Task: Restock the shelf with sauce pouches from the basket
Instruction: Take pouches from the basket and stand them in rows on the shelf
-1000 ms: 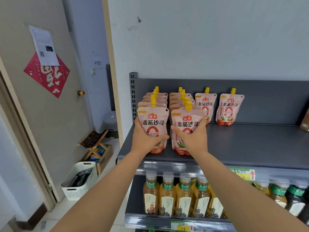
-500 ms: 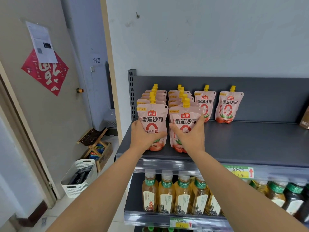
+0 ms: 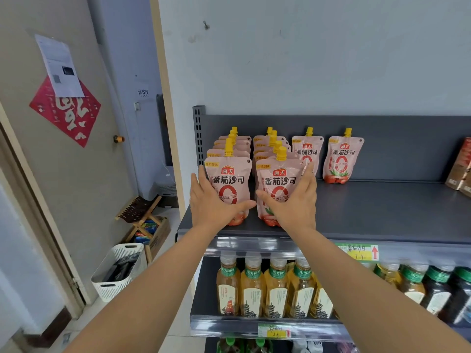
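Observation:
Pink tomato-sauce pouches with yellow caps stand in two rows at the left end of the dark grey shelf (image 3: 382, 212). My left hand (image 3: 212, 205) rests against the front pouch of the left row (image 3: 232, 178), fingers straight along its left edge and thumb across its lower front. My right hand (image 3: 293, 207) lies likewise on the front pouch of the right row (image 3: 279, 178), fingers along its right edge. Both pouches stand upright on the shelf. Two single pouches (image 3: 308, 151) (image 3: 342, 156) stand at the back to the right.
A white slatted basket (image 3: 119, 271) with dark contents sits on the floor at the left, beside a cardboard box and a wooden rack. Tea bottles (image 3: 275, 289) fill the shelf below. Brown packages (image 3: 461, 166) stand at the shelf's far right. Bare shelf lies right of the pouches.
My fingers have straightened and loosened from the two front pouches, which now stand on the shelf. The view has shifted slightly.

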The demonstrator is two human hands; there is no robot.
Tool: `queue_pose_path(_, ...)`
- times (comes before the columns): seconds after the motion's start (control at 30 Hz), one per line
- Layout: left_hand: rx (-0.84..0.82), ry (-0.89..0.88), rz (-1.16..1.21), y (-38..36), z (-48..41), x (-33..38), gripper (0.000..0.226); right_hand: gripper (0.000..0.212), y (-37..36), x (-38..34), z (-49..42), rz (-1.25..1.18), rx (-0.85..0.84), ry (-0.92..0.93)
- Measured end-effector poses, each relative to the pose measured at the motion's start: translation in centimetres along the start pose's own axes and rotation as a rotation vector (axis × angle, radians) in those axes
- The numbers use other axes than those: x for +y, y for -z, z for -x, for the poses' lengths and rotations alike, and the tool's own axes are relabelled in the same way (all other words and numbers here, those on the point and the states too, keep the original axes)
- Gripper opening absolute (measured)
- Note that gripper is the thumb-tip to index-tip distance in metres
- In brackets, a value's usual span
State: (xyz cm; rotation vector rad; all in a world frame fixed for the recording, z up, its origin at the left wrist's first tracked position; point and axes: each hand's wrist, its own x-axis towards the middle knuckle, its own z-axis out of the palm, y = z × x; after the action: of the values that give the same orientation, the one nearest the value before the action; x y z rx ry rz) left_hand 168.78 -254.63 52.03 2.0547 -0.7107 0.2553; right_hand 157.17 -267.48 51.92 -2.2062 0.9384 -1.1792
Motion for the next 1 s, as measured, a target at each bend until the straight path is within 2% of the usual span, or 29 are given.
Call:
queue_pose_path(0.13,0.153,-0.235,-0.349,0.8,1.2,0.3,0.128,0.12,1.8,0.6,0.7,0.258,-0.024,0.055)
queue_pose_path(0.2,0.198,-0.298,-0.378,0.9,1.5,0.6,0.123,0.114,3.2,1.3,1.2,0.373,-0.045,0.073)
queue_pose_path(0.3,0.181,-0.43,-0.421,0.5,2.1,1.7,0.12,0.108,6.0,2.5,2.1,0.468,-0.047,0.072)
queue_pose_path(0.47,0.052,-0.686,-0.344,-3.1,5.7,5.8,0.115,0.1,12.5,5.7,4.6,0.589,0.031,0.058)
queue_pose_path(0.57,-0.057,-0.812,-0.305,-6.7,9.5,9.3,0.112,0.097,17.8,9.0,6.7,0.699,0.045,-0.011)
queue_pose_path(0.77,-0.22,-0.942,-0.26,-14.8,17.7,15.6,0.11,0.096,27.0,16.5,10.4,0.78,0.094,-0.196)
queue_pose_path(1.0,-0.468,-1.031,-0.312,-26.4,28.2,20.5,0.11,0.093,34.5,29.1,14.6,0.843,-0.047,-0.393)
